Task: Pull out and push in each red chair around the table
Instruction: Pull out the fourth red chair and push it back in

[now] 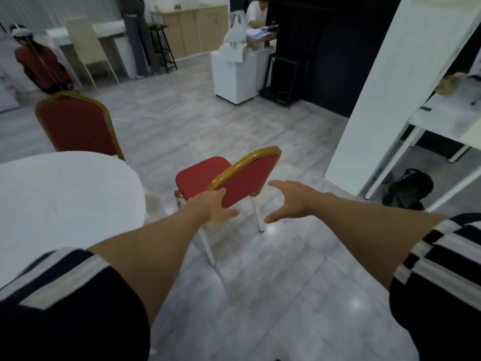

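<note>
A red chair (244, 178) with a gold frame and white legs stands out from the round white table (65, 194), its seat turned away from me. My left hand (213, 207) lies against the lower left edge of its backrest, fingers spread. My right hand (289, 200) hovers open just right of the backrest, not touching it. A second red chair (78, 125) stands pushed in against the far side of the table.
Grey tiled floor stretches around the chair. A white pillar (390, 100) and a white desk (447, 121) stand at the right, with a black bag (408, 190) under it. A white cabinet (234, 71) and people are at the back.
</note>
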